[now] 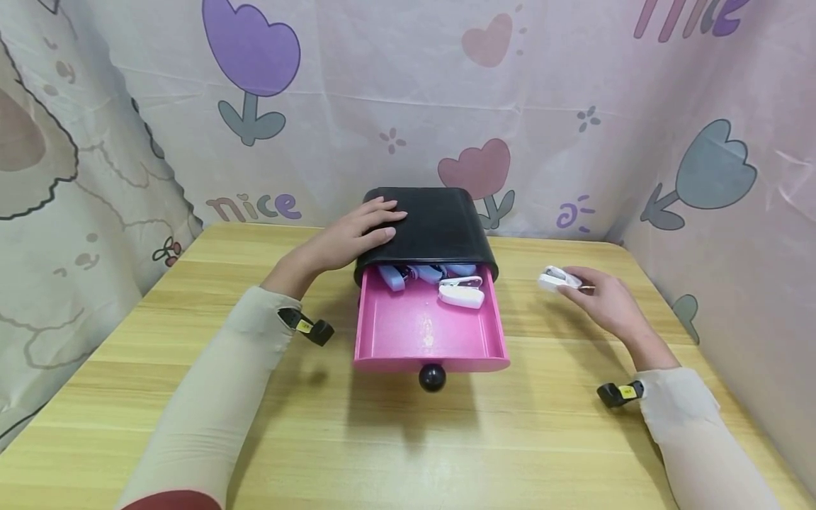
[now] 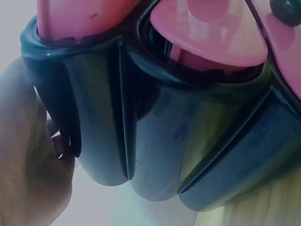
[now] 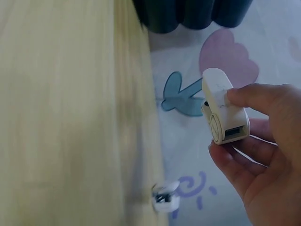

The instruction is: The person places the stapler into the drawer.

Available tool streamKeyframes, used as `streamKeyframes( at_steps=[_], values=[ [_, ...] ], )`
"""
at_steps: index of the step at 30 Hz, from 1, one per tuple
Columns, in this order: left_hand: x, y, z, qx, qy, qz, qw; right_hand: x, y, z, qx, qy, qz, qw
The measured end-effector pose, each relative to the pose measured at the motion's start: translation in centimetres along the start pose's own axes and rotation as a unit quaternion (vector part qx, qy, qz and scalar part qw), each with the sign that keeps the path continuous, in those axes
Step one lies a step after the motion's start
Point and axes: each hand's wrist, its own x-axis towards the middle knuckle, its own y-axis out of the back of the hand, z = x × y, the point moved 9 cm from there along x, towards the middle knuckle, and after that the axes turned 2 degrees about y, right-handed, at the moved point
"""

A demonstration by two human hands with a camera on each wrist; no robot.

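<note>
A black tiered cabinet (image 1: pixel 440 219) stands on the table with its pink top drawer (image 1: pixel 395 333) pulled out. My left hand (image 1: pixel 350 234) rests on its top left edge, fingers spread over the top. Inside the drawer, a small white stapler (image 1: pixel 462 293) lies near the right wall, and several blue ones (image 1: pixel 430 273) lie at the back, partly under the cabinet top. Right of the cabinet, my right hand (image 1: pixel 602 297) pinches another small white stapler (image 3: pixel 223 106) between thumb and fingers. A further small white item (image 3: pixel 164 200) appears near the table's edge in the right wrist view.
A round black knob (image 1: pixel 432 377) juts from the drawer front. Lower pink drawers (image 2: pixel 211 33) show in the left wrist view. The wooden table (image 1: pixel 542 439) ends at a patterned curtain (image 1: pixel 357 106) behind and at both sides.
</note>
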Motion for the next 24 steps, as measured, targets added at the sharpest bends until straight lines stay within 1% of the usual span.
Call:
streamKeyframes(
  at_steps=[6,11,24],
  values=[
    [0.0,0.0,0.0,0.002,0.0,-0.001,1.0,-0.2,0.6,-2.3,0.004,0.021,0.013,1.0],
    [0.1,-0.1,0.0,-0.001,0.001,-0.001,1.0,-0.4,0.9,-3.8,-0.003,0.034,0.026,0.999],
    [0.1,-0.1,0.0,-0.008,0.0,0.001,1.0,-1.4,1.7,-7.4,0.023,0.067,0.048,0.996]
  ],
)
